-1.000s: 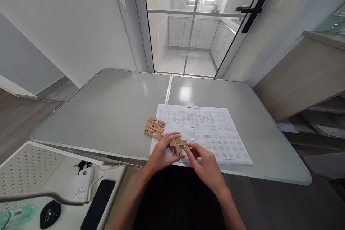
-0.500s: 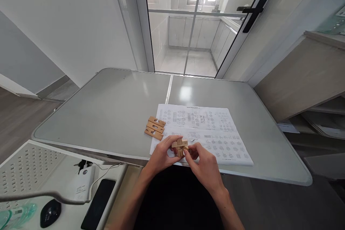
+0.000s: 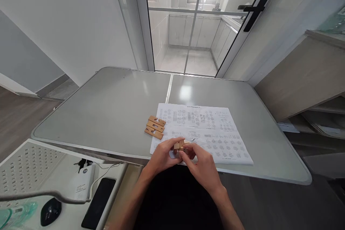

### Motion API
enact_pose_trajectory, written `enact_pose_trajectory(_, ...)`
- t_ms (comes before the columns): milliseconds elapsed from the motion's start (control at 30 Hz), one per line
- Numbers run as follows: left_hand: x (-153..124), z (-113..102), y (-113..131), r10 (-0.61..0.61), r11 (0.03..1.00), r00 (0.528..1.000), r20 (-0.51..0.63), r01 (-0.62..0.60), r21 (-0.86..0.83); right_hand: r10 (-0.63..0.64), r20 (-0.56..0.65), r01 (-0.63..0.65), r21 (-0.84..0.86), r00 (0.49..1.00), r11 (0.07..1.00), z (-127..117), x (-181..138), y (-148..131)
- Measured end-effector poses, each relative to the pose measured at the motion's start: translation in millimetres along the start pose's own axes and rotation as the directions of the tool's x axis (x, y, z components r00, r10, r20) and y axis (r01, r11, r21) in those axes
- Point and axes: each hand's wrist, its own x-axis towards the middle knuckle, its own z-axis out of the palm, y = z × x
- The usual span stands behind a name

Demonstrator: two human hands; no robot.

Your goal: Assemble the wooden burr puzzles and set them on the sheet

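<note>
A small wooden burr puzzle [image 3: 179, 146] of interlocked blocks is held between my two hands, close to the table's front edge. My left hand [image 3: 164, 154] grips it from the left, fingers curled over its top. From the right, my right hand [image 3: 198, 160] pinches it with thumb and fingers, hiding part of that side. Under and beyond the hands lies a white instruction sheet [image 3: 199, 118] printed with rows of small diagrams. Three flat wooden pieces [image 3: 155, 127] with cut-outs lie side by side at the sheet's left edge, apart from my hands.
The grey folding table [image 3: 113, 104] has a centre seam and a metal rim. At lower left, a white cart [image 3: 64, 172] carries a black phone [image 3: 99, 203], a mouse [image 3: 51, 212], a white power bank [image 3: 85, 181] with a cable, and keys. A glass door [image 3: 188, 32] stands behind the table.
The puzzle has turned in my hands, so different block faces show. My right hand has shifted slightly left and covers more of it. The flat pieces and sheet stay put.
</note>
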Motion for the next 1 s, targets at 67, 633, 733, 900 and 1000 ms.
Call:
enact_pose_trajectory(67,0,-1,1,-0.010,1.000,1.000,-0.006,0.010,-0.030,0.019,-0.013,-0.018,0.067,1.000,0.998,-3,0,3)
enact_pose_trajectory(633,4,-16,-4,-0.021,0.985,0.997,0.075,0.033,-0.168,0.001,0.160,-0.013,0.070,0.987,0.997,-10,16,26)
enact_pose_trajectory(733,4,-17,-3,-0.017,0.987,0.998,0.053,0.025,-0.161,0.010,0.174,-0.019,0.052,0.985,0.998,-7,16,24)
enact_pose_trajectory(900,4,-17,1,0.023,0.988,0.999,0.048,-0.015,-0.153,0.044,0.185,-0.061,0.085,0.982,0.995,-2,13,22)
enact_pose_trajectory(1000,5,-17,2,0.040,0.990,0.998,0.048,-0.033,-0.135,0.068,0.195,-0.085,0.081,0.978,0.993,-2,12,22)
